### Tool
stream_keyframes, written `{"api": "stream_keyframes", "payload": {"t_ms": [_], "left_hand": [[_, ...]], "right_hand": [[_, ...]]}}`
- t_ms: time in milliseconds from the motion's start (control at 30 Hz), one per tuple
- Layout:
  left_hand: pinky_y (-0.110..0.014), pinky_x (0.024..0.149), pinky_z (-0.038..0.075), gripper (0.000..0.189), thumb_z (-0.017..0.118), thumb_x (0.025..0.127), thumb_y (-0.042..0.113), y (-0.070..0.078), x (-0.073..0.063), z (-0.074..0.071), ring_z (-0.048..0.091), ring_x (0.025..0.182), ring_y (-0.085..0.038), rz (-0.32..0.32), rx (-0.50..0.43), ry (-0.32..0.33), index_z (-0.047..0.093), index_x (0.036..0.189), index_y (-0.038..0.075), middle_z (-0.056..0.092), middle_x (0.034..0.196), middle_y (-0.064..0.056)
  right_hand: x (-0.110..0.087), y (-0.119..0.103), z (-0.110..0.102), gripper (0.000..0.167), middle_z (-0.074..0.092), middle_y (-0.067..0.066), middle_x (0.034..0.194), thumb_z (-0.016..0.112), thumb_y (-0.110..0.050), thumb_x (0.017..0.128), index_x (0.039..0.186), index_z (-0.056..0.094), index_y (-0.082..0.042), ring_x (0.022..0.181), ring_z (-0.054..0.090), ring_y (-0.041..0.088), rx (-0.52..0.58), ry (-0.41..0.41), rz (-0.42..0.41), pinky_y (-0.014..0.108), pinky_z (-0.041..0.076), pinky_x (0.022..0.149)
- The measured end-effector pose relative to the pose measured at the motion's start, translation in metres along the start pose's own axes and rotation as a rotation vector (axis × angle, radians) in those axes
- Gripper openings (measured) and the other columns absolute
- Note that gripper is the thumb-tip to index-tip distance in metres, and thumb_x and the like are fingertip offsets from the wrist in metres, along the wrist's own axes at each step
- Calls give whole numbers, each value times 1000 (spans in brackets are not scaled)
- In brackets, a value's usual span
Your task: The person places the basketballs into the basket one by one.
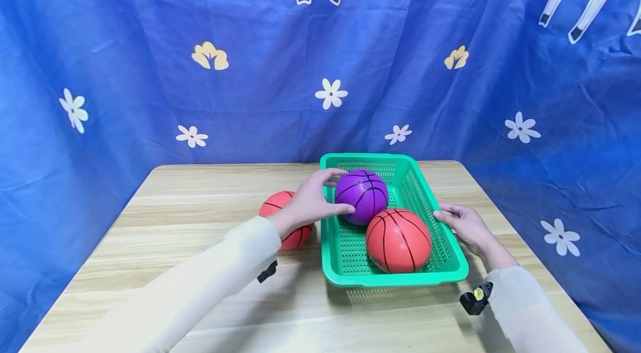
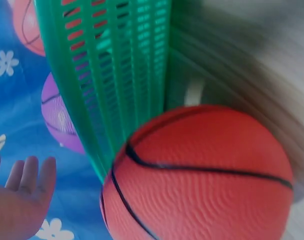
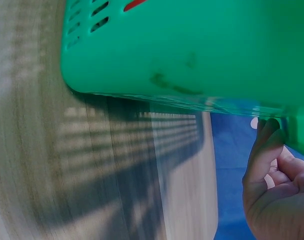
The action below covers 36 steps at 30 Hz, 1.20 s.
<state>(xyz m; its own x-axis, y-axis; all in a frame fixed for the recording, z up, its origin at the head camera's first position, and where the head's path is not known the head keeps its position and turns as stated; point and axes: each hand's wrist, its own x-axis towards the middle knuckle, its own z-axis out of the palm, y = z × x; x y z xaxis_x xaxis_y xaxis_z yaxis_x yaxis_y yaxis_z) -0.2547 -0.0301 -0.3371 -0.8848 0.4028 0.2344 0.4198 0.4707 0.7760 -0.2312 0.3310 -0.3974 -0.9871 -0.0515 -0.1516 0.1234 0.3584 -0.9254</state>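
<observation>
One purple ball [image 1: 361,197] is sitting just right of a spread left hand [image 1: 312,196]

The purple ball is lying between the thumb and fingers of the left hand: the thumb is showing on the side nearer the person, the fingers on the farther side. Whether they are pressing or only brushing it, I cannot tell. Being round, the ball is offering no long axis. The left hand is clearly the nearer one; the right hand [image 1: 464,225] is waiting across the basket, pinching its rim.

The green basket [image 1: 350,280] is surrounding the ball, its long side running away from the person. Whether the ball is resting on its floor is not showing. Nearer the person, right of the left hand, a red ball [image 1: 399,241] is filling the basket's near end, crowding that side. The basket's left wall is standing under the left hand. Below the left wrist, outside that wall, another red ball [image 2: 197,175] is sitting on the wooden table [image 1: 190,202]. Beyond both hands, a blue cloth [image 1: 260,91] is hanging.
</observation>
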Motion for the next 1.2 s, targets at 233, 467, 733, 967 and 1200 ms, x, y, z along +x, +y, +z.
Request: {"api": "stream_keyframes", "payload": {"t_ms": [233, 467, 733, 967, 1200], "left_hand": [[-45, 88, 49, 70, 84, 72, 29, -15, -5, -21, 54, 114, -24, 30, 4, 82, 53, 132, 11, 53, 130, -3], [-41, 82, 53, 65, 84, 73, 26, -25, -16, -43, 53, 113, -26, 36, 3, 152, 54, 130, 11, 54, 127, -5], [-45, 87, 49, 66, 85, 72, 26, -44, -29, -62, 54, 111, -25, 44, 55, 208, 56, 129, 12, 56, 124, -6], [-48, 87, 46, 69, 85, 72, 22, -69, -40, -70, 51, 113, -31, 47, 71, 217, 54, 131, 7, 54, 127, -12], [-50, 89, 44, 77, 87, 69, 23, -86, -52, -73, 47, 116, -32, -1, 73, 184, 50, 135, 10, 47, 132, -12]], "right_hand": [[-1, 0, 0, 66, 38, 29, 141, 58, -33, 96, 144, 33, 5, 110, 56, 22, -8, 1, 1, 35, 53, 83], [0, 1, 0, 67, 37, 29, 142, 58, -33, 96, 144, 32, 6, 107, 57, 20, -2, 1, 7, 35, 54, 81], [0, 1, -1, 66, 37, 29, 141, 58, -32, 96, 144, 32, 6, 102, 60, 15, 21, -6, 0, 36, 54, 80], [1, 3, -2, 65, 40, 30, 139, 58, -30, 96, 144, 32, 7, 95, 62, 10, 36, -11, -8, 36, 54, 80], [2, 3, -2, 65, 39, 31, 139, 57, -29, 97, 144, 31, 8, 94, 62, 8, 39, -23, -18, 36, 54, 81]]}}
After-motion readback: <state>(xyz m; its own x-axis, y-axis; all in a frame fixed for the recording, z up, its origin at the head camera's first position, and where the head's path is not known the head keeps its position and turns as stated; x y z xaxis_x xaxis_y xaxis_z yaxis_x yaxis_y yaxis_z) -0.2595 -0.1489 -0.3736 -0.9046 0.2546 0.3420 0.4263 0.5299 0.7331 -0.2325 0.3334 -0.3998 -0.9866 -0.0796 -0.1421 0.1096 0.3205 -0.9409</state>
